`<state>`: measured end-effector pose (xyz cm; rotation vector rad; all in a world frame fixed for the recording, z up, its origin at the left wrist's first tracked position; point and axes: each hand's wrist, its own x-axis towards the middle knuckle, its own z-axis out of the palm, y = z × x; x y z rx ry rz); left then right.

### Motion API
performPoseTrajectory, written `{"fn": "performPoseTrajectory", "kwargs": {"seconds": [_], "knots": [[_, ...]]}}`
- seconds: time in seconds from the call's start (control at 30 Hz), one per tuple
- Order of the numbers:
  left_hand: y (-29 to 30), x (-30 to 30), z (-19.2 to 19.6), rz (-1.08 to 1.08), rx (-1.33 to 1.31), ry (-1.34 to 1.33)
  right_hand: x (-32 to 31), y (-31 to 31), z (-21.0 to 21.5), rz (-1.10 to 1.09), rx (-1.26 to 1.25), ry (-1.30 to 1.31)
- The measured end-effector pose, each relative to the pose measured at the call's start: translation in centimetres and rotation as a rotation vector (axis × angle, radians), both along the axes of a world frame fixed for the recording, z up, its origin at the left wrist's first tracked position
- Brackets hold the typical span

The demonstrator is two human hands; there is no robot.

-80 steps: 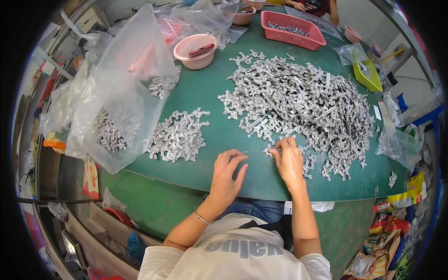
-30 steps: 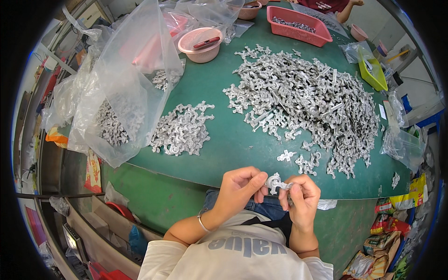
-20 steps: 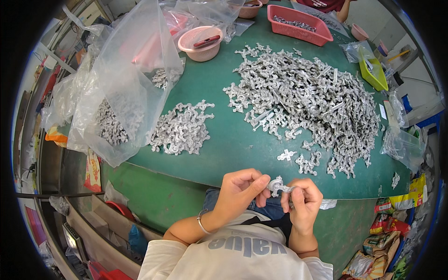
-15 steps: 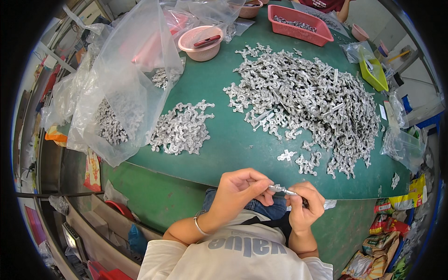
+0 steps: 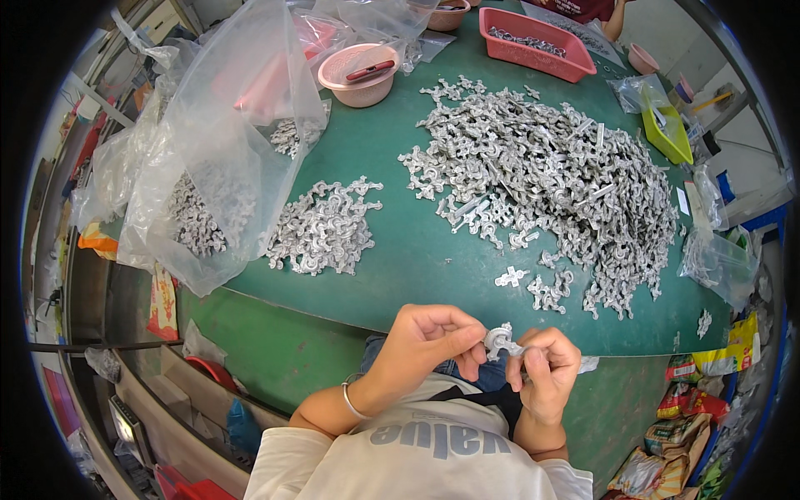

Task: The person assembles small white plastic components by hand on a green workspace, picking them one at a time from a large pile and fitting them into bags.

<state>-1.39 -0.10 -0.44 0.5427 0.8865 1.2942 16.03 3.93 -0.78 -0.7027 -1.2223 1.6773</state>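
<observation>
Between my two hands is a small silvery metal casting [image 5: 502,340] with a round middle and a narrow arm, held just past the table's near edge. My left hand [image 5: 442,337] pinches one end between thumb and forefinger. The other end sits in the closed fingers of my right hand [image 5: 546,367]. Ahead to the right spreads a large heap of similar metal castings [image 5: 550,175], with a few loose castings [image 5: 512,277] lying near me. A smaller pile of castings [image 5: 325,229] lies to the left.
The green table [image 5: 400,275] carries a clear plastic bag [image 5: 225,142] of castings on the left. Farther back stand a pink bowl [image 5: 358,92] with a red-handled tool [image 5: 371,72] and a pink tray [image 5: 533,50] of metal rings. A yellow-green basket [image 5: 668,133] stands right; another person [image 5: 614,21] is beyond.
The casting has been turned between my fingers, from edge-on to showing its round face. My right fingers have shifted slightly; my left hand has barely moved.
</observation>
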Motion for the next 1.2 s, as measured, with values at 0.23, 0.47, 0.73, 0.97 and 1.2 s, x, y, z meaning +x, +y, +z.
{"fn": "performPoseTrajectory", "kwargs": {"seconds": [0.23, 0.47, 0.73, 0.97, 1.2], "knots": [[0.1, -0.2, -0.3, -0.057, 0.025, -0.102, -0.1, -0.1, 0.0, 0.045, -0.034, 0.073], [0.1, -0.2, -0.2, -0.077, 0.021, -0.157, 0.0, -0.3, -0.2, 0.054, -0.052, 0.102], [0.2, 0.1, -0.2, -0.062, 0.027, -0.153, 0.0, -0.1, -0.3, 0.132, -0.148, 0.161], [0.5, 0.3, -0.9, 0.047, 0.014, -0.152, -0.3, 0.7, 0.2, 0.177, -0.631, 0.415], [0.5, 0.8, -1.3, 0.159, 0.064, -0.008, -0.6, 0.9, -0.2, 0.207, -0.531, 0.475]]}}
